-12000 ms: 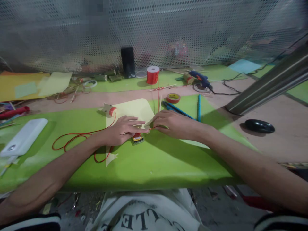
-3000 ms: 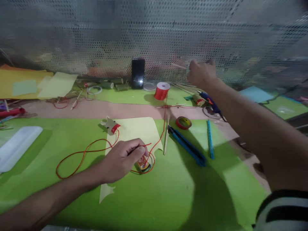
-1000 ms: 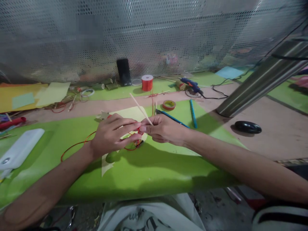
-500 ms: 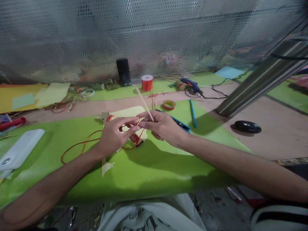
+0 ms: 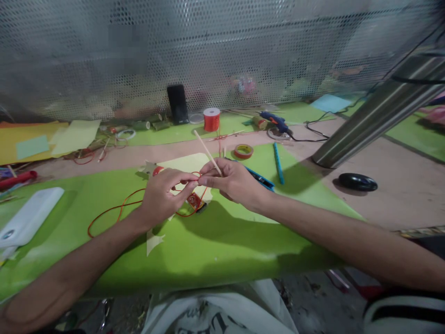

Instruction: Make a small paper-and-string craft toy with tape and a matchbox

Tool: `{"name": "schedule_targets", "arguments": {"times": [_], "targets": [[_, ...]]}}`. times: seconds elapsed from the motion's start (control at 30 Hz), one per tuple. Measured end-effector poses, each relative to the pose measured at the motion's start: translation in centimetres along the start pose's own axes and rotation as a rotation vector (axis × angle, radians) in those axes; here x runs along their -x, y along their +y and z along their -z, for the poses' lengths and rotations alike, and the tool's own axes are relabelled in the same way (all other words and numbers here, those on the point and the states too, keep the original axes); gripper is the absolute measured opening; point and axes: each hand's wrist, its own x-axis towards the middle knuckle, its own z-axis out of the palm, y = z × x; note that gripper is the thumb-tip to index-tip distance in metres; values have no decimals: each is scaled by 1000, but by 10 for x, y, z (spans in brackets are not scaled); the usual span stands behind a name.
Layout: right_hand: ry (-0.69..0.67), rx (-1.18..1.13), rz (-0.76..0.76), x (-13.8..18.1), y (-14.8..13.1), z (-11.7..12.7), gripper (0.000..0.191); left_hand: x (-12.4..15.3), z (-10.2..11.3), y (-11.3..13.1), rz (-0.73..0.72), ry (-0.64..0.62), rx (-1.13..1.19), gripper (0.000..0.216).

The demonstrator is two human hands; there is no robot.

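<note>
Thumb and forefinger of my left hand (image 5: 167, 188) pinch a thin red cord (image 5: 116, 205), whose loops trail left over the green table cover. My right hand (image 5: 234, 181) is closed around a slim wooden stick (image 5: 207, 150) that slants up and left, and its fingertips meet the left ones at the cord. Below the hands lie a cut sheet of pale yellow paper (image 5: 187, 160) and a small red-and-yellow packet (image 5: 193, 200), partly covered. A blue-handled cutter (image 5: 260, 179) lies partly behind my right hand.
Behind stand a red cord spool (image 5: 212, 120) and a black phone-like block (image 5: 177, 104). A tape roll (image 5: 243, 150), blue pen (image 5: 278, 162), glue gun (image 5: 274, 121) and black mouse-like object (image 5: 358, 182) lie right. A metal post (image 5: 375, 111) slants up. A white power bank (image 5: 31, 215) is left.
My left thumb and forefinger have closed together on the cord, against the right fingertips. The stick's upper end has shifted slightly left.
</note>
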Motion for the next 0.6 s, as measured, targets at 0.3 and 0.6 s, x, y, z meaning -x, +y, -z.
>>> {"name": "schedule_targets", "arguments": {"times": [0.3,0.6], "targets": [[29,12,54,1,6,0,44,-2,2,1,-234,22,-152,11],[31,116,125,-2,12,4,35,-4,3,-4,141,-96,118,15]]}}
